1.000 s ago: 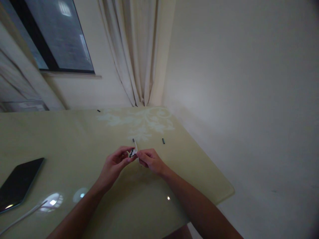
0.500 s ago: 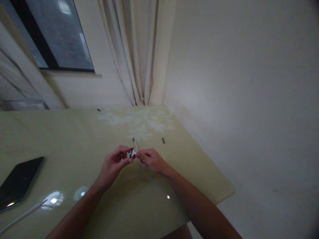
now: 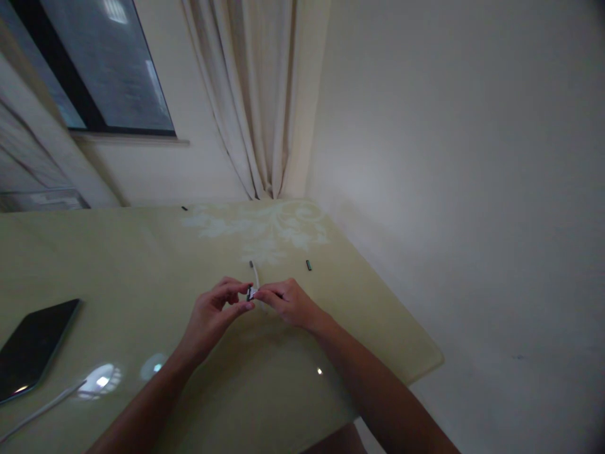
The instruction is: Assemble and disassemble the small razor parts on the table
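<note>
Near the middle of the table, my left hand (image 3: 215, 313) pinches a small black and white piece (image 3: 249, 292) between thumb and fingertips. It is too small for me to tell its kind. My right hand (image 3: 288, 304) meets it from the right, thumb and finger closed on the white end of a cable (image 3: 256, 276). The tip of that end is hidden by my fingers. From there the white cable runs away from me, and a small dark piece (image 3: 251, 265) lies at its far end. To the right, a small black block (image 3: 309, 265) rests on the table.
A dark tablet (image 3: 35, 347) lies on the glossy, pale green table (image 3: 142, 265) at the left. Another white cable (image 3: 45, 411) sits in front of it. A tiny black piece (image 3: 184, 208) is at the back edge. The right wall (image 3: 425, 189) borders the table.
The view has shifted slightly. My hands stay together at the same place, and the black and white piece and the cable end are turned a little between my fingers.
</note>
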Action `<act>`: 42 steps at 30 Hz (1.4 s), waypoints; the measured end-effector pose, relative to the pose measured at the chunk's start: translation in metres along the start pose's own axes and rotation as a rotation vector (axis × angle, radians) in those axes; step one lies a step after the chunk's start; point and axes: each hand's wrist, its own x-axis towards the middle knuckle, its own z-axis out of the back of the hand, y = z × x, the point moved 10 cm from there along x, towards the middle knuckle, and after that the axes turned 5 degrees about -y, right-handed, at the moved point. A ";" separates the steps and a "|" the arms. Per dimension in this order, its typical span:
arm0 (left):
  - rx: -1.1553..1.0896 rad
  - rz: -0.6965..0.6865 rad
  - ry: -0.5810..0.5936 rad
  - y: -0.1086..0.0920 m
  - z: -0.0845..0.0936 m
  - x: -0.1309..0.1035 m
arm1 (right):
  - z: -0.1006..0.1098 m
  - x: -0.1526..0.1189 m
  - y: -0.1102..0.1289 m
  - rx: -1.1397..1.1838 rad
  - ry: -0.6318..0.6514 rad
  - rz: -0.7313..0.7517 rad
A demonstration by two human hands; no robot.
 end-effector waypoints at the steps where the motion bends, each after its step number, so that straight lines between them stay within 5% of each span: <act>1: 0.004 0.003 0.002 0.000 0.000 0.000 | 0.002 0.000 0.001 -0.025 -0.022 0.003; 14: -0.075 0.082 0.015 0.016 -0.001 0.000 | 0.000 0.002 0.002 0.009 -0.043 0.018; 30: -0.194 0.061 -0.008 0.001 -0.001 0.000 | 0.004 -0.002 0.008 0.057 -0.076 0.012; 37: -0.266 0.066 0.029 0.005 -0.004 0.000 | -0.014 -0.006 0.002 0.457 0.131 -0.155; 42: -0.318 0.075 0.067 0.006 -0.007 -0.001 | -0.018 -0.006 -0.001 0.577 0.160 -0.199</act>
